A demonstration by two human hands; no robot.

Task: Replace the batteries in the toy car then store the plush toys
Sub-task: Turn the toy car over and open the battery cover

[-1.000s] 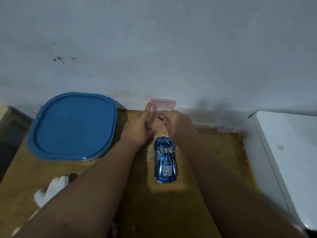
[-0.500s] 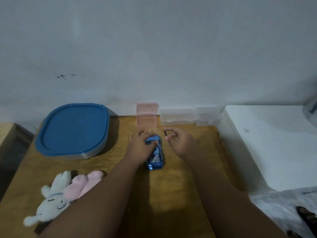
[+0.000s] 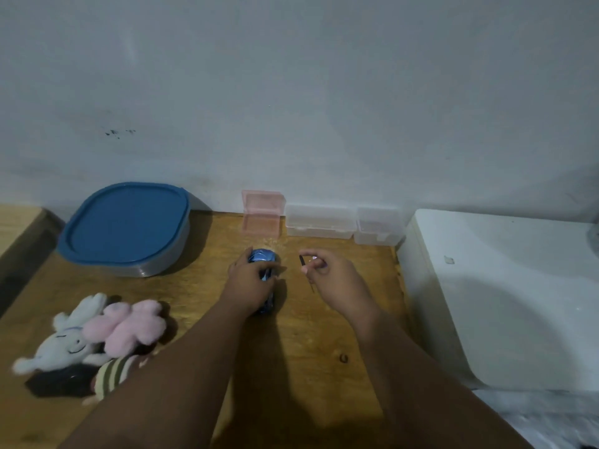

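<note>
Left hand: the left hand (image 3: 251,280) is laid over the toy car (image 3: 263,256), fingers curled round its body, pinning it to the bench (image 3: 311,335).
Right hand: the right hand (image 3: 334,275) is held just right of the car, apart from it, fingertips pinched on a thin dark tool (image 3: 303,261), probably a small screwdriver; its tip is too small to be made out.
Toy car: the blue car is set at mid-bench, mostly covered; whether it lies wheels-up cannot be told.
Small boxes: a pink box (image 3: 262,213) with its lid raised and two clear boxes (image 3: 319,222) are lined up against the wall, just beyond the car.
Plush toys: the plush toys (image 3: 97,335) are heaped at the bench's left edge, not yet stored.
Container: a blue-lidded container (image 3: 126,226) is placed at the back left, lid shut.
Step in hand: the battery change is judged to be at its start, the cover yet to be opened.
Next move: the car would need to be turned underside up and held steady, and the tool tip brought squarely to the cover screw.
</note>
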